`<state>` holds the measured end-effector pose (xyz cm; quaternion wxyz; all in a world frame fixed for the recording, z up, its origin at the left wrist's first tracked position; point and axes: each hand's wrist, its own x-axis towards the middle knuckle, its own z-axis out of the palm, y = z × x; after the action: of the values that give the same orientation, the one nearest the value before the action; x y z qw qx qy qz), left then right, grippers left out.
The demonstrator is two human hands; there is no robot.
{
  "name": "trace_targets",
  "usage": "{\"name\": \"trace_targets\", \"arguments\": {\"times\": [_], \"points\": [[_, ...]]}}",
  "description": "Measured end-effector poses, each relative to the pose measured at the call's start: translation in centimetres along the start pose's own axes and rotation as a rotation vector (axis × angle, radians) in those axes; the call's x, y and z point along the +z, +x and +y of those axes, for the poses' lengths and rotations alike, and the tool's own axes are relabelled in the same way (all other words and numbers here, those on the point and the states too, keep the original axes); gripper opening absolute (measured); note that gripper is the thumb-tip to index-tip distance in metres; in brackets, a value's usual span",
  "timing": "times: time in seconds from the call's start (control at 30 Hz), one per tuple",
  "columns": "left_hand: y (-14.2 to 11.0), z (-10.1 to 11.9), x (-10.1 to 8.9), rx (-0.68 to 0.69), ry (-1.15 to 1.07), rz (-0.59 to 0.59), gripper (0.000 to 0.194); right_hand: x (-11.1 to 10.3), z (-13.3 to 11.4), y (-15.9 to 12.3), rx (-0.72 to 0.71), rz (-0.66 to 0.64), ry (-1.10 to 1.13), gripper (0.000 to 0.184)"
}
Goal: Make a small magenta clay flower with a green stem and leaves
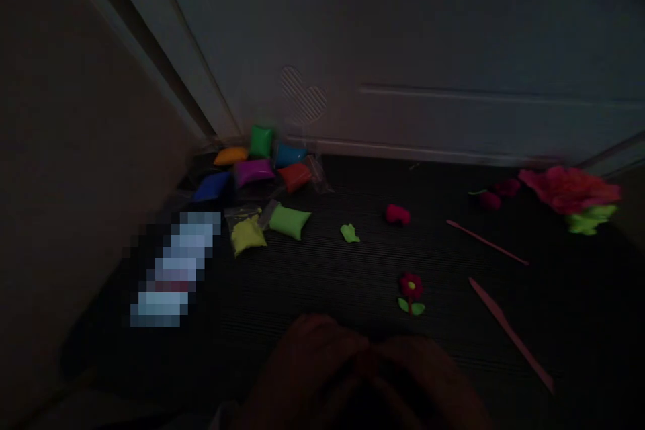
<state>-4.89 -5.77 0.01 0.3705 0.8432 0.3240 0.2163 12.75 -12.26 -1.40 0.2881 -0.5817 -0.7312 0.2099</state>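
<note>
At the bottom, my left hand [315, 363] and my right hand [426, 369] come together, fingers bent and fingertips meeting. Between them shows a dim reddish piece of modelling clay [366, 361]; its shape is lost in the dark. Just beyond my right hand lies a small clay flower [411, 287], with dark red petals, a yellow centre and green leaves. Farther off are a red lump of clay [398, 215] and a small light green scrap of clay [349, 233].
Coloured clay packets [254, 173] cluster at the back left, near a yellow bag [248, 235] and a light green packet [289, 222]. A blurred-out bright screen [176, 269] lies left. Right are a pink clay knife [511, 336], a thin pink tool [486, 242] and a pink flower [572, 189].
</note>
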Motion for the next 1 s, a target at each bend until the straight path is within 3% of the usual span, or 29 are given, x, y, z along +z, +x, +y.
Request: {"name": "trace_targets", "arguments": {"times": [0.2,0.4,0.53,0.67,1.0], "points": [[-0.2,0.3,-0.1,0.07,-0.056,0.028,0.021,0.0,-0.9,0.2,0.117,0.027,0.108,0.014],[-0.6,0.4,-0.1,-0.04,-0.162,0.053,0.016,0.0,-0.9,0.0,0.227,0.02,0.225,0.023],[-0.8,0.7,-0.4,-0.11,-0.276,0.1,0.012,-0.5,-1.5,0.0,0.222,0.042,0.288,0.022],[-0.8,0.9,-0.5,-0.115,-0.295,0.139,0.009,-0.4,-1.8,0.0,0.207,0.093,0.296,0.019],[-0.8,0.6,-0.2,-0.192,-0.298,0.16,0.011,2.0,-3.6,0.9,0.278,0.292,0.362,0.031]]}}
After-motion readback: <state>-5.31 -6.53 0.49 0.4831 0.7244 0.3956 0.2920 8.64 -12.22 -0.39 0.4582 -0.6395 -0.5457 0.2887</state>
